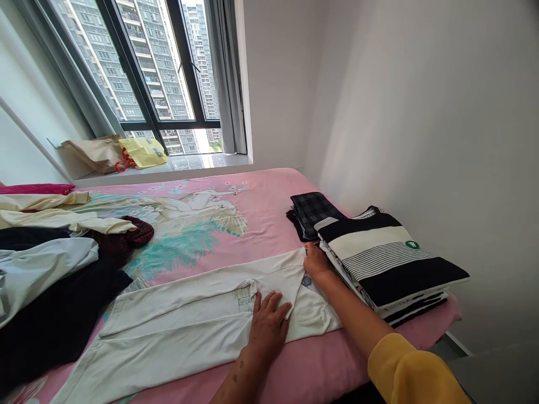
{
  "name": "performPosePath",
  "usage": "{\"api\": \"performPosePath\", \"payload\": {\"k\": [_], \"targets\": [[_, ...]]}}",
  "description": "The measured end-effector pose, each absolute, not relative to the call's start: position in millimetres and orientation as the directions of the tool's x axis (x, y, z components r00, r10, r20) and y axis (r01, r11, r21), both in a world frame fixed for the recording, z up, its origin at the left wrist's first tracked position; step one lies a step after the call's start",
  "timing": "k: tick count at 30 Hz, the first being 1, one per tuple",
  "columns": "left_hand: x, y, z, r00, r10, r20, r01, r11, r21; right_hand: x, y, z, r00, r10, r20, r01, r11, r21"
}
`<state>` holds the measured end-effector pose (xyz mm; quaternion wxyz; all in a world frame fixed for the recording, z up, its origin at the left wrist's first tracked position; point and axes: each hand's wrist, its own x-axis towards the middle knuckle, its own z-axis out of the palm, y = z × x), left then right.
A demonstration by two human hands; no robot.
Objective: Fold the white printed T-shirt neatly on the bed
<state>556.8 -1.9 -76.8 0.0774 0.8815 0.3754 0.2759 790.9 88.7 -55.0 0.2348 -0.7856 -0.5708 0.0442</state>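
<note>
A white shirt (pixel 181 331) lies stretched across the bed, folded lengthwise, with part of a printed patch showing near its middle. My left hand (pixel 269 322) rests flat on the shirt just right of that print, fingers apart. At the shirt's far right corner, my right hand (pixel 315 260) has its fingers closed on the cloth edge; the fingertips are partly hidden. Right beside my right hand stands a pile of folded clothes, topped by a black-and-cream striped shirt (pixel 379 252) with a green round badge.
A dark checked folded garment (pixel 315 213) sits behind the pile, near the wall. Loose clothes (pixel 50 264) heap up on the left of the pink bed (pixel 269 196). Paper bags, one brown (pixel 95 154) and one yellow (pixel 143 152), stand on the windowsill.
</note>
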Motion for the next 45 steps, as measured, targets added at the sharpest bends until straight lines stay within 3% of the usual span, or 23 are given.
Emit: {"api": "performPosePath", "payload": {"k": [4, 8, 11, 14, 19, 21, 25, 31, 37, 42, 45], "targets": [[557.0, -1.3, -77.5, 0.568, 0.702, 0.430, 0.611, -0.710, 0.351, 758.3, 77.8, -44.2, 0.198, 0.958, 0.206, 0.928, -0.116, -0.355], [556.7, -1.0, -78.4, 0.569, 0.696, 0.437, 0.607, -0.715, 0.348, 725.6, 74.4, -54.2, 0.011, 0.999, 0.030, 0.948, -0.001, -0.318], [556.3, -0.7, -79.4, 0.568, 0.694, 0.442, 0.612, -0.715, 0.337, 729.3, 78.0, -64.8, 0.145, 0.984, -0.101, 0.949, -0.167, -0.268], [556.2, -1.1, -79.9, 0.562, 0.697, 0.445, 0.621, -0.711, 0.329, 743.4, 81.6, -67.2, 0.286, 0.951, -0.115, 0.929, -0.305, -0.211], [556.3, -1.8, -79.4, 0.563, 0.700, 0.439, 0.616, -0.710, 0.342, 749.3, 80.6, -66.0, 0.148, 0.980, -0.136, 0.958, -0.176, -0.224], [556.2, -2.2, -79.5, 0.563, 0.701, 0.438, 0.612, -0.710, 0.350, 749.4, 80.0, -66.8, 0.174, 0.972, -0.160, 0.950, -0.209, -0.233], [556.3, -2.5, -80.6, 0.565, 0.715, 0.412, 0.620, -0.697, 0.360, 739.3, 75.9, -63.2, 0.263, 0.959, -0.109, 0.926, -0.283, -0.251], [553.1, -18.4, -67.6, 0.605, 0.710, 0.361, 0.616, -0.705, 0.352, 696.2, 53.0, -49.2, -0.035, 0.998, 0.045, 0.926, 0.049, -0.374], [530.7, -87.4, -67.7, 0.725, 0.597, 0.344, 0.500, -0.799, 0.334, 682.5, 27.2, -57.0, -0.167, 0.984, 0.058, 0.920, 0.176, -0.349], [482.8, -129.4, -94.5, 0.552, 0.628, 0.548, 0.547, -0.769, 0.331, 673.4, 13.7, -67.2, -0.217, 0.975, -0.047, 0.945, 0.197, -0.262], [429.4, -124.7, -91.3, 0.417, 0.758, 0.501, 0.704, -0.618, 0.350, 665.5, 15.3, -77.6, -0.181, 0.984, -0.002, 0.951, 0.174, -0.255]]}}
